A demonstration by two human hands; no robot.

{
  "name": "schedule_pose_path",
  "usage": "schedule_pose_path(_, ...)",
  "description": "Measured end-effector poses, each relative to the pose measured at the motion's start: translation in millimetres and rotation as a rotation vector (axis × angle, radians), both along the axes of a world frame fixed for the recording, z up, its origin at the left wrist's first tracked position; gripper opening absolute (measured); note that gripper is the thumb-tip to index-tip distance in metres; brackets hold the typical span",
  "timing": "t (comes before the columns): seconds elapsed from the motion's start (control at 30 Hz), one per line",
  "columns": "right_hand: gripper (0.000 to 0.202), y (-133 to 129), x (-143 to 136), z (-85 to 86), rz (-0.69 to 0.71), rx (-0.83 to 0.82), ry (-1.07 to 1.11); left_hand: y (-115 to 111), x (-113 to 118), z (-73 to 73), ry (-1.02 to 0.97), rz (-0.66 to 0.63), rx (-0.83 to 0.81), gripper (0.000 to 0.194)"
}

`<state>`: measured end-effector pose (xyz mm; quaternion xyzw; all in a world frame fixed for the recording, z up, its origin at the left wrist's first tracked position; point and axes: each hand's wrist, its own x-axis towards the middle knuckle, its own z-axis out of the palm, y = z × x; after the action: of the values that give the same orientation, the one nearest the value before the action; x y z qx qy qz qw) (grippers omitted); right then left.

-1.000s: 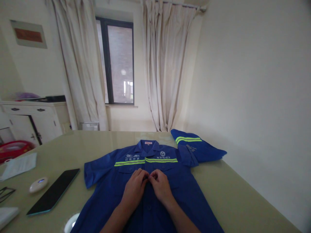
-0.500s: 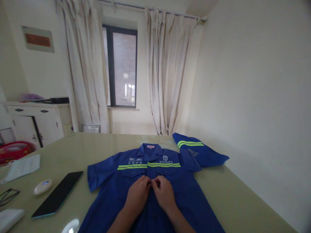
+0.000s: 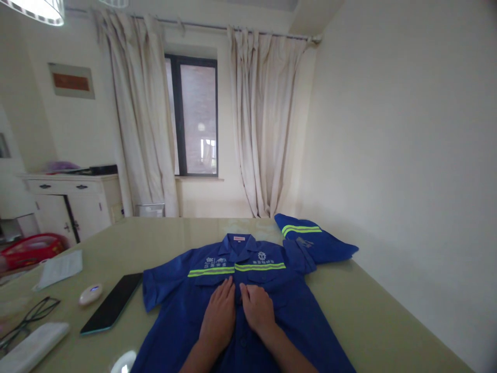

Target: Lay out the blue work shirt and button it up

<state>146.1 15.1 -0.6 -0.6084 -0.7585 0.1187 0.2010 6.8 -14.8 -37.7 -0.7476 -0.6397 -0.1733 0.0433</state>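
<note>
A blue short-sleeved work shirt (image 3: 287, 305) with a yellow-green reflective stripe lies spread face up, its collar pointing away from me. My left hand (image 3: 219, 313) rests on the shirt front, left of the button placket, with fingers stretched out flat. Just right of the placket, my right hand (image 3: 258, 306) has its fingers curled and pinched at the shirt's front edge. The fingertips partly hide the cloth there. By the right sleeve sits a second blue garment (image 3: 330, 246), folded, with the same kind of stripe.
On the pale green table (image 3: 163, 235), to the left, are a black tablet (image 3: 112, 304), a small white oval device (image 3: 90, 294), glasses (image 3: 39, 311), a white case (image 3: 37, 344) and a paper sheet (image 3: 62, 268). A wall (image 3: 407, 181) runs along the right side.
My left hand has let go of the placket, and its fingers have straightened flat on the shirt. The right hand stays at the placket. The view has tilted up and turned slightly left.
</note>
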Motion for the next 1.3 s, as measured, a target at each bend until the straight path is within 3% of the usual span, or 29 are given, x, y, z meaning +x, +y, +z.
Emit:
schedule_pose_path(0.17,0.043,4.9,0.0,19.0,-0.004,-0.030,-0.093,-31.8,7.1,6.7,0.048,-0.010,-0.072,0.064)
schedule_pose_path(0.3,0.027,15.9,-1.2,11.6,-0.017,0.020,-0.034,-39.3,5.7,21.7,0.027,-0.001,-0.143,0.061)
schedule_pose_path(0.37,0.018,21.6,0.5,3.3,-0.050,0.024,0.011,-30.2,3.4,33.6,0.019,0.036,-0.155,0.052)
schedule_pose_path(0.53,0.024,33.8,13.6,-8.0,-0.022,-0.031,0.228,20.2,4.8,53.0,-0.045,0.152,-0.178,0.035)
schedule_pose_path(0.67,0.011,39.2,21.3,-13.4,0.020,-0.021,0.400,46.5,10.7,45.1,-0.096,0.123,-0.139,0.029)
schedule_pose_path(0.9,0.005,37.9,16.7,-15.7,0.000,-0.045,0.515,43.2,-3.1,28.4,-0.351,-0.208,-0.069,0.014)
schedule_pose_path(1.0,0.006,34.7,13.1,-12.4,0.011,-0.065,0.521,44.4,-5.9,26.1,-0.385,-0.182,-0.100,0.012)
schedule_pose_path(1.13,0.014,26.7,9.6,-9.7,0.085,-0.091,0.475,47.2,-1.4,22.4,-0.281,-0.138,-0.081,0.017)
schedule_pose_path(1.3,0.020,17.7,6.7,-5.3,0.001,0.053,0.249,44.5,1.5,23.1,-0.292,-0.155,-0.046,0.014)
